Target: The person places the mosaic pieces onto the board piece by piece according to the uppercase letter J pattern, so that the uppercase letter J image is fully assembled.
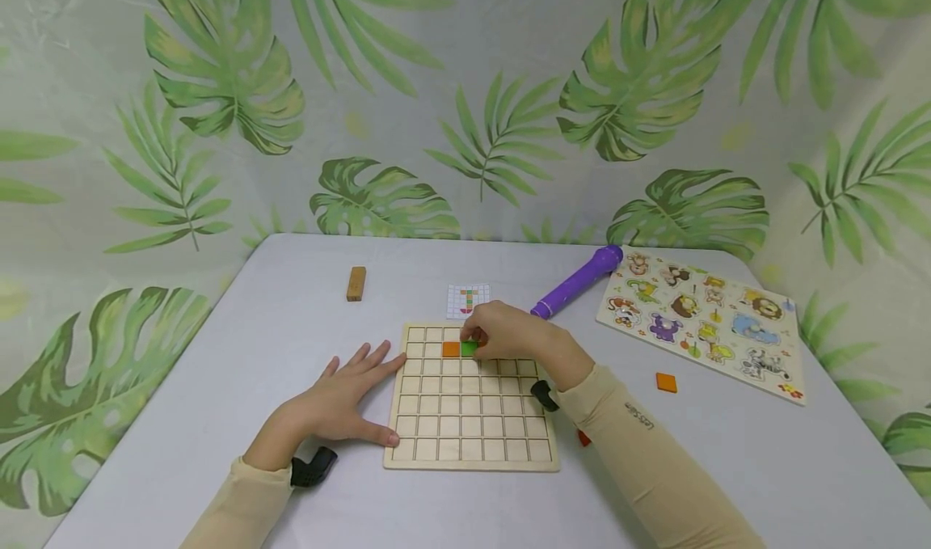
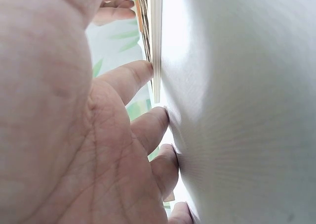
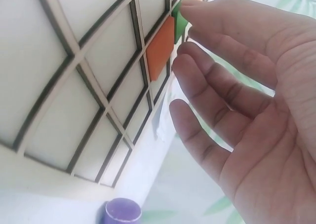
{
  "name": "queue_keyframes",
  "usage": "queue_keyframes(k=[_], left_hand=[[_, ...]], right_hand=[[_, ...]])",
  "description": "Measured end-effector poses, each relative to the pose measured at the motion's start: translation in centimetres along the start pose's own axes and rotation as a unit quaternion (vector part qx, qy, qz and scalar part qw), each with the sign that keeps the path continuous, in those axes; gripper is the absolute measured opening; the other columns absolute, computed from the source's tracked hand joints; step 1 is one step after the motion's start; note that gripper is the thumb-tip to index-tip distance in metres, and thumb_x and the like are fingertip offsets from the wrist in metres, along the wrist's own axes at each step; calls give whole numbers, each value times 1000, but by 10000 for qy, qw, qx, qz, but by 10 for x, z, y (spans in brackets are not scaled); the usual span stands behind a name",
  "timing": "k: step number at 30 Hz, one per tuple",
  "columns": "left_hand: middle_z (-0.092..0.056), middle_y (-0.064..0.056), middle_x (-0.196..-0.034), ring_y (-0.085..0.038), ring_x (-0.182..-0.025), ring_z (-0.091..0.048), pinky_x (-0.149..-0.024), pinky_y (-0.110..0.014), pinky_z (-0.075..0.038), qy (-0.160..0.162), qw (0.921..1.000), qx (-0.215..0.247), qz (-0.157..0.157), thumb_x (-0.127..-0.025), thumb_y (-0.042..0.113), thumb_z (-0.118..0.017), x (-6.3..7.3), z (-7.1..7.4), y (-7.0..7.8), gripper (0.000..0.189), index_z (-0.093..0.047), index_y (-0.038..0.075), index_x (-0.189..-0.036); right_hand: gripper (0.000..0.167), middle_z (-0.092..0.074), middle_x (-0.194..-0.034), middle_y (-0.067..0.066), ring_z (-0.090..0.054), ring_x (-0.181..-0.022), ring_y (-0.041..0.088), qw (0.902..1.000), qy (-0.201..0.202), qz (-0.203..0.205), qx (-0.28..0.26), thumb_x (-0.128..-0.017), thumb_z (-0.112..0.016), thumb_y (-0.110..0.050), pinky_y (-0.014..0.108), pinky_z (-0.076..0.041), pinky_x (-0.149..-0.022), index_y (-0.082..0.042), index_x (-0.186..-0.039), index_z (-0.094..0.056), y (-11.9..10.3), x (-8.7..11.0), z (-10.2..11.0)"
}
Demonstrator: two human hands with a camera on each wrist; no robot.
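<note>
A wooden grid board (image 1: 448, 428) lies flat on the table. In its second row from the far side, a green tile (image 1: 469, 348) sits beside an orange tile (image 1: 451, 349). My right hand (image 1: 502, 331) pinches the green tile with thumb and index finger, right at the board. The right wrist view shows another orange tile (image 3: 160, 48) on the green tile's other side, mostly covered by my hand in the head view. Spread fingers of my left hand (image 1: 338, 403) rest on the table, with thumb and index finger touching the board's left edge.
Behind the board lies a small pattern card (image 1: 456, 300). A wooden block (image 1: 355, 285) stands back left. To the right are a purple microphone-shaped stick (image 1: 578, 282), an animal puzzle board (image 1: 698, 355) and an orange tile (image 1: 666, 382). A red tile (image 1: 584, 438) shows partly beneath my right sleeve.
</note>
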State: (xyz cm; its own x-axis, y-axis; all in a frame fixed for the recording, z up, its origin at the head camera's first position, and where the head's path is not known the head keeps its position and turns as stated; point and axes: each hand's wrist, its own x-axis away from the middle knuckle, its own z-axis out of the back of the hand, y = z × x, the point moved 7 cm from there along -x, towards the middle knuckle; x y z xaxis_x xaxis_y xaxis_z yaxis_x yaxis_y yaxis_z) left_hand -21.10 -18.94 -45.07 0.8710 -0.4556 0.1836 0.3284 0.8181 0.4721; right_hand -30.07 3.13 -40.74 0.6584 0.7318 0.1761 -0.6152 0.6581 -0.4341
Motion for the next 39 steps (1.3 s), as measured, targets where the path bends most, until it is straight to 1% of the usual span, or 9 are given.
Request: queue_keyframes(k=[6,13,17,21,25,31,36,39], left_hand=[[-16,-16,-181,-49,-167,-9,-125,-82,-5,-9,10000,18,-20,-75,67,-89,1,2,4,121,-31,23,-171],[-16,-15,-181,-48,-167,-9,-125,-82,-5,-4,10000,-36,-16,-75,69,-89,0,0,2,121,-32,23,-171],[-16,-15,-181,-48,-167,-9,-125,-82,-5,-5,10000,-37,-13,-74,69,-89,0,0,2,121,-32,23,-171],[-15,-15,-181,-47,-168,-8,-126,-81,-4,-21,10000,-10,8,-74,69,-89,0,-1,2,121,-32,23,-171],[-16,-15,-181,-48,-167,-9,-126,-81,-5,-9,10000,-22,32,-74,69,-89,1,-1,1,122,-31,24,-171],[-17,-15,-181,-49,-167,-11,-125,-82,-6,58,10000,-24,-17,-74,69,-89,2,0,1,122,-31,24,-171],[-16,-15,-181,-49,-167,-10,-125,-82,-6,32,10000,-8,1,-74,70,-89,1,-1,1,122,-31,25,-171],[-16,-14,-181,-49,-167,-10,-125,-82,-6,39,10000,-34,1,-74,70,-88,1,-1,1,122,-30,25,-171]], right_hand=[[24,-78,-106,7,-68,-94,12,9999,69,-10,130,-97,-80,-10,28,-60,-90,-2,-120,-79,2,5,2],[25,-76,-101,4,-63,-90,11,9997,184,-75,103,-98,-78,-13,30,-57,-88,-2,-120,-79,8,12,7],[26,-76,-104,4,-63,-93,13,9995,258,-162,31,-97,-78,-13,31,-57,-90,-4,-120,-79,13,19,10],[26,-76,-104,7,-64,-94,18,9994,293,-164,-21,-97,-77,-12,32,-56,-89,-3,-121,-78,17,29,15],[26,-74,-106,7,-66,-96,19,9991,302,-288,-20,-99,-76,-13,34,-57,-91,-3,-123,-78,25,45,18],[27,-75,-113,10,-69,-105,22,9976,440,-537,-77,-100,-75,-15,41,-59,-96,-3,-124,-77,48,74,21],[27,-75,-116,11,-69,-108,25,9953,565,-770,-170,-100,-75,-15,47,-59,-99,-4,-124,-76,70,103,25],[27,-76,-117,12,-70,-108,27,9939,692,-828,-205,-100,-75,-15,51,-59,-99,-4,-124,-76,84,123,32]])
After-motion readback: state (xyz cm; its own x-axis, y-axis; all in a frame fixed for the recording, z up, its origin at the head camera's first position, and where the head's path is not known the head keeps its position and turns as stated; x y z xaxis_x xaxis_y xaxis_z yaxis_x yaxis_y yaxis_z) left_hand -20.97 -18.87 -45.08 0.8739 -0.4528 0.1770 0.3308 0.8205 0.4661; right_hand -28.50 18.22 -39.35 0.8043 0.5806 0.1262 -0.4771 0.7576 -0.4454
